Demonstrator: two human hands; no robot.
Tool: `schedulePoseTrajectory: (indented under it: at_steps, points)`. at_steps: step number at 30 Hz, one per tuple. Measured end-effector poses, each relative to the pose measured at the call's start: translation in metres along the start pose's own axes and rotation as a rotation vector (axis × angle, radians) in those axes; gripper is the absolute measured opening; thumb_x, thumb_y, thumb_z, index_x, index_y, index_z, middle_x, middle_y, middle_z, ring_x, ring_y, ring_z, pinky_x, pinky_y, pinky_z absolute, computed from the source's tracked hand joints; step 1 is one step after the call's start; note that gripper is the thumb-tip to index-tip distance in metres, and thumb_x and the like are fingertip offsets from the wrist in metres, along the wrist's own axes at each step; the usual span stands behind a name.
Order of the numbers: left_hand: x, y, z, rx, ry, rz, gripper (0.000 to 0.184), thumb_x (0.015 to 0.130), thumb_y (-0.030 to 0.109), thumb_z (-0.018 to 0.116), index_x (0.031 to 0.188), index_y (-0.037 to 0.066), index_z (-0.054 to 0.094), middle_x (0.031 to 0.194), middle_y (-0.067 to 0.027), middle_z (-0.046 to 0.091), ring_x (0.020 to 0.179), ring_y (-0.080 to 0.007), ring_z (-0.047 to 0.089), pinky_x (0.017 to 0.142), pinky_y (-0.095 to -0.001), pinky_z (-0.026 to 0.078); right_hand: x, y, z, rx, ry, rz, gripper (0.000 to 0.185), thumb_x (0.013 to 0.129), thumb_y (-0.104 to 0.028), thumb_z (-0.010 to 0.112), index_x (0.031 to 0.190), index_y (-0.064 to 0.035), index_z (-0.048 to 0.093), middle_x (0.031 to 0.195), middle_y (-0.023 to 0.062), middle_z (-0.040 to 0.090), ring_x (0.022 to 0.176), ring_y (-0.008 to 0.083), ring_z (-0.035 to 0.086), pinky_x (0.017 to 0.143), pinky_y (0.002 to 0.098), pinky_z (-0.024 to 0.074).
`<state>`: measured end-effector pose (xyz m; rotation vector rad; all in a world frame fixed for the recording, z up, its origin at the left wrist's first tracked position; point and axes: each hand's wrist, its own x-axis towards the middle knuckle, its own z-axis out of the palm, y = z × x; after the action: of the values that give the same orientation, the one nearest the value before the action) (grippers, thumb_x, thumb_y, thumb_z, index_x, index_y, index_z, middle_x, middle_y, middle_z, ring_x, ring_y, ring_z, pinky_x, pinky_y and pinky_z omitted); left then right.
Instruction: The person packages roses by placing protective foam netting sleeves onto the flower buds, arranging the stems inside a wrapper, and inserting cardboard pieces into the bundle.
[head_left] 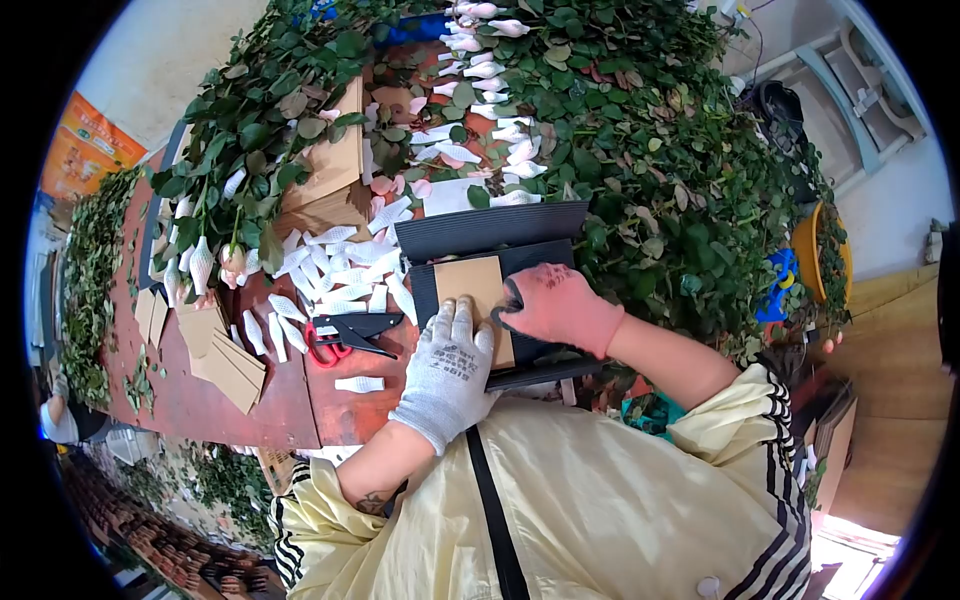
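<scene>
My left hand (pixel 450 370), in a white-grey glove, lies with its fingers spread on a tan cardboard piece (pixel 468 280). That piece rests on black corrugated sheets (pixel 490 235) near the table's front edge. My right hand (pixel 560 308), in a pink glove with dark fingertips, is curled at the right edge of the cardboard. Its fingers are closed, and what they hold is hidden. Black-bladed scissors with red handles (pixel 328 346) lie left of my left hand. White mesh sleeves (pixel 345 275) are heaped behind them.
Leafy rose stems (pixel 650 150) cover the right and back. Another leafy bunch (pixel 255 130) stands at the back left. Cardboard pieces (pixel 235 372) lie on the red table (pixel 290 405). A row of sleeved pink buds (pixel 485 70) runs to the back. A yellow tub (pixel 835 255) is at right.
</scene>
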<state>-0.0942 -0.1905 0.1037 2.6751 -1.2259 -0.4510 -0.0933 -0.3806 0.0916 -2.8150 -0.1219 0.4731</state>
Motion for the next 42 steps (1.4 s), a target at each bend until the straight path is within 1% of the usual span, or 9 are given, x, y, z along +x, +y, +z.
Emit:
schedulePoseTrajectory:
  at_steps: [5, 7, 8, 15, 27, 31, 35, 38, 42]
  points:
    - [-0.001, 0.003, -0.002, 0.038, -0.044, -0.005, 0.065, 0.072, 0.037, 0.071, 0.12, -0.002, 0.049, 0.137, -0.0254, 0.037, 0.13, -0.0388, 0.034, 0.106, -0.0453, 0.03, -0.019, -0.019, -0.009, -0.15, 0.067, -0.198, 0.052, 0.077, -0.041, 0.061, 0.119, -0.0113, 0.054, 0.123, 0.0116, 0.051, 0.11, 0.0259, 0.052, 0.095, 0.0362, 0.0409]
    - [0.0, 0.003, -0.002, 0.014, -0.028, 0.013, 0.067, 0.071, 0.037, 0.071, 0.122, -0.002, 0.048, 0.137, -0.0263, 0.035, 0.13, -0.0395, 0.032, 0.107, -0.0446, 0.029, -0.016, -0.007, 0.026, -0.29, 0.29, -0.277, 0.052, 0.08, -0.04, 0.058, 0.124, -0.0123, 0.052, 0.131, 0.0135, 0.046, 0.121, 0.0297, 0.044, 0.103, 0.0383, 0.0335]
    - [0.0, 0.003, -0.001, -0.011, -0.013, 0.014, 0.07, 0.071, 0.037, 0.071, 0.124, -0.003, 0.047, 0.138, -0.0272, 0.034, 0.131, -0.0401, 0.031, 0.108, -0.0439, 0.028, -0.012, 0.0, 0.027, -0.243, 0.175, -0.263, 0.051, 0.083, -0.04, 0.055, 0.127, -0.0135, 0.05, 0.137, 0.0156, 0.042, 0.127, 0.0322, 0.037, 0.108, 0.0398, 0.0271]
    - [-0.002, -0.003, 0.009, -0.046, -0.013, 0.013, 0.078, 0.069, 0.035, 0.072, 0.13, -0.003, 0.042, 0.141, -0.0273, 0.031, 0.133, -0.0413, 0.027, 0.11, -0.0412, 0.025, -0.022, -0.009, 0.02, -0.17, 0.078, -0.239, 0.059, 0.077, -0.039, 0.063, 0.125, -0.0058, 0.048, 0.134, 0.0234, 0.043, 0.122, 0.039, 0.044, 0.104, 0.0451, 0.0318]
    - [-0.002, -0.003, 0.007, -0.087, 0.019, -0.009, 0.084, 0.064, 0.037, 0.074, 0.132, -0.002, 0.042, 0.142, -0.0268, 0.03, 0.134, -0.04, 0.027, 0.11, -0.0403, 0.026, -0.017, -0.026, 0.015, -0.292, -0.134, -0.133, 0.078, 0.077, -0.051, 0.057, 0.136, -0.0022, 0.038, 0.138, 0.0229, 0.039, 0.124, 0.0396, 0.042, 0.105, 0.0439, 0.0321]
    - [-0.038, -0.039, -0.005, -0.455, 0.206, 0.154, 0.069, 0.074, 0.032, 0.068, 0.13, -0.001, 0.044, 0.139, -0.0259, 0.036, 0.132, -0.0375, 0.033, 0.109, -0.0397, 0.027, -0.018, -0.029, 0.01, -0.25, -0.103, -0.143, 0.081, 0.077, -0.053, 0.057, 0.135, -0.0011, 0.038, 0.141, 0.0235, 0.036, 0.125, 0.0398, 0.041, 0.106, 0.0439, 0.0307]
    - [-0.085, -0.047, 0.007, -1.003, 0.717, -0.302, 0.034, 0.085, 0.01, 0.059, 0.115, -0.003, 0.056, 0.111, -0.015, 0.06, 0.1, -0.0207, 0.059, 0.089, -0.0326, 0.047, -0.018, -0.032, 0.006, -0.292, -0.15, -0.137, 0.08, 0.078, -0.055, 0.056, 0.136, -0.0028, 0.038, 0.141, 0.0229, 0.036, 0.127, 0.0409, 0.039, 0.107, 0.0436, 0.0302]
    - [-0.09, -0.046, 0.028, -1.044, 0.663, -0.447, 0.028, 0.087, 0.006, 0.055, 0.112, -0.005, 0.056, 0.105, -0.0104, 0.062, 0.094, -0.0156, 0.06, 0.082, -0.031, 0.05, -0.021, -0.026, 0.017, -0.272, -0.107, -0.169, 0.08, 0.078, -0.055, 0.054, 0.137, -0.0033, 0.037, 0.142, 0.0227, 0.036, 0.126, 0.0415, 0.039, 0.107, 0.0431, 0.0298]
    - [-0.077, -0.012, 0.014, -0.359, 0.458, -0.304, 0.043, 0.071, 0.026, 0.072, 0.106, 0.004, 0.062, 0.096, -0.0131, 0.062, 0.087, -0.0276, 0.061, 0.079, -0.0368, 0.048, -0.021, -0.023, 0.017, -0.287, -0.047, -0.187, 0.082, 0.078, -0.055, 0.055, 0.139, -0.0041, 0.034, 0.142, 0.0225, 0.035, 0.126, 0.0423, 0.04, 0.107, 0.0438, 0.0296]
